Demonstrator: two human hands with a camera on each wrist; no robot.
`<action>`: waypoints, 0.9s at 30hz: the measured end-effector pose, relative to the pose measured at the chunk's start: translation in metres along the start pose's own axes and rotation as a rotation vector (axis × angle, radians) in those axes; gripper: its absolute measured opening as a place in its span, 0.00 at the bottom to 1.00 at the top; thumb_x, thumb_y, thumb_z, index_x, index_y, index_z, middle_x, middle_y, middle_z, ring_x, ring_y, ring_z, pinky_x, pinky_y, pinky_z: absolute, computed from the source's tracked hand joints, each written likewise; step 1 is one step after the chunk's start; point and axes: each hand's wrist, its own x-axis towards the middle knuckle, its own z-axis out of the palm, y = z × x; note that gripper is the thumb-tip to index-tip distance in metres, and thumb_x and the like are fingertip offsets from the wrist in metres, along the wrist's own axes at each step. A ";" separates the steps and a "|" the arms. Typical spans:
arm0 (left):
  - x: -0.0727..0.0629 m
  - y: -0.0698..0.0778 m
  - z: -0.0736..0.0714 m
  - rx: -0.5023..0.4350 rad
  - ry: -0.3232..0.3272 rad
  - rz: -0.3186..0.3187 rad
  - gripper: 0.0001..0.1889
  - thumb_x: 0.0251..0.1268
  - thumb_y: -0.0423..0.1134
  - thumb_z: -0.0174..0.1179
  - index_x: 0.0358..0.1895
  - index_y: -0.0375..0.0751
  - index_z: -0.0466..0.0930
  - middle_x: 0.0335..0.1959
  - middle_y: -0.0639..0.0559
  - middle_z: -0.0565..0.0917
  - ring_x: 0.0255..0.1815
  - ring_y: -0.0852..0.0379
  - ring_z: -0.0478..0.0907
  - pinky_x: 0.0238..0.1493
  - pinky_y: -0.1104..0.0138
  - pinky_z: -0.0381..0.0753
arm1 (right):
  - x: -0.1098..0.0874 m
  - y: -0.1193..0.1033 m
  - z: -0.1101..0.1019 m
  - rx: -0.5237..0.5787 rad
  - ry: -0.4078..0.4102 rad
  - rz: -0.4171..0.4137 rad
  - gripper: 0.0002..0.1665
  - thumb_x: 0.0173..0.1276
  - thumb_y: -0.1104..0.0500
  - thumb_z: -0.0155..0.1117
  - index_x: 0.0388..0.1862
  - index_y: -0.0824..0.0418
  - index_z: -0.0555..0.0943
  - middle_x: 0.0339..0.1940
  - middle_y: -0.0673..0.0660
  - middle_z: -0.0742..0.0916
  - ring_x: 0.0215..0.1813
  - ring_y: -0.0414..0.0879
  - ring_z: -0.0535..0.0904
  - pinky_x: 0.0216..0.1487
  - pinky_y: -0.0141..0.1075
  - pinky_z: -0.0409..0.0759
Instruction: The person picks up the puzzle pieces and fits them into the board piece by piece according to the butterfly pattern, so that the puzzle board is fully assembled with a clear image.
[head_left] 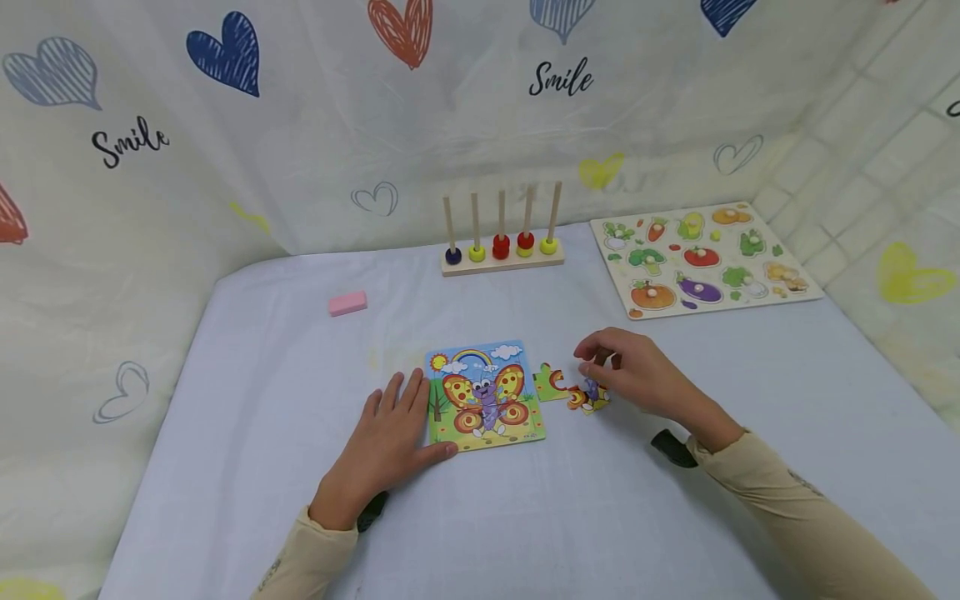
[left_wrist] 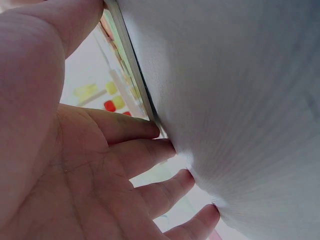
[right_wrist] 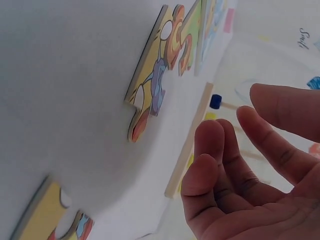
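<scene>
A square butterfly puzzle board (head_left: 487,396) lies flat on the cloth. My left hand (head_left: 390,437) rests beside it with spread fingers; the thumb and index finger touch its edge, and the fingertips press on the cloth in the left wrist view. To the board's right are a green puzzle piece (head_left: 551,385) and a yellow-and-purple puzzle piece (right_wrist: 150,75). Just above these hovers my right hand (head_left: 637,371), its fingers loosely bent with nothing visible between them. Another yellow puzzle piece (right_wrist: 42,210) shows at the lower left of the right wrist view.
Behind the board stands a wooden bead stacker (head_left: 502,262) with upright pegs and coloured beads. A vegetable peg board (head_left: 708,260) lies at the back right. A pink eraser-like block (head_left: 348,303) sits at the back left. A printed curtain (head_left: 315,150) hangs behind the table.
</scene>
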 end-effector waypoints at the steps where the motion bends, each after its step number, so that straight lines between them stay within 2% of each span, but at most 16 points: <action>1: 0.000 0.000 0.000 0.000 0.000 0.000 0.56 0.69 0.66 0.69 0.84 0.29 0.56 0.87 0.36 0.55 0.86 0.31 0.48 0.79 0.36 0.54 | 0.001 -0.001 0.001 0.001 -0.006 -0.004 0.09 0.74 0.65 0.72 0.51 0.65 0.86 0.44 0.52 0.88 0.44 0.47 0.82 0.44 0.37 0.82; 12: 0.000 -0.001 0.000 -0.005 -0.013 -0.008 0.56 0.69 0.66 0.68 0.85 0.30 0.55 0.87 0.37 0.54 0.86 0.32 0.47 0.80 0.37 0.53 | 0.015 -0.008 0.017 -0.001 -0.081 -0.014 0.12 0.73 0.64 0.73 0.54 0.64 0.87 0.48 0.56 0.86 0.49 0.51 0.81 0.46 0.43 0.83; 18: 0.001 -0.001 0.000 -0.004 -0.014 -0.009 0.56 0.69 0.67 0.68 0.85 0.30 0.55 0.87 0.37 0.54 0.86 0.32 0.47 0.80 0.37 0.53 | 0.023 -0.012 0.027 -0.022 -0.155 0.014 0.14 0.72 0.64 0.74 0.56 0.62 0.87 0.49 0.58 0.83 0.55 0.56 0.79 0.54 0.51 0.83; 23: 0.000 -0.002 -0.001 -0.006 -0.016 -0.009 0.56 0.69 0.67 0.68 0.85 0.30 0.55 0.87 0.37 0.54 0.86 0.32 0.46 0.80 0.37 0.53 | 0.029 -0.016 0.034 -0.054 -0.216 0.063 0.19 0.72 0.64 0.75 0.60 0.61 0.86 0.52 0.58 0.81 0.58 0.56 0.75 0.55 0.48 0.82; 27: 0.000 -0.002 -0.001 -0.014 -0.012 -0.006 0.56 0.69 0.67 0.68 0.85 0.30 0.55 0.87 0.37 0.54 0.86 0.32 0.47 0.80 0.36 0.53 | 0.031 -0.017 0.038 -0.098 -0.233 0.067 0.20 0.70 0.65 0.76 0.61 0.59 0.86 0.52 0.59 0.79 0.57 0.57 0.72 0.53 0.47 0.80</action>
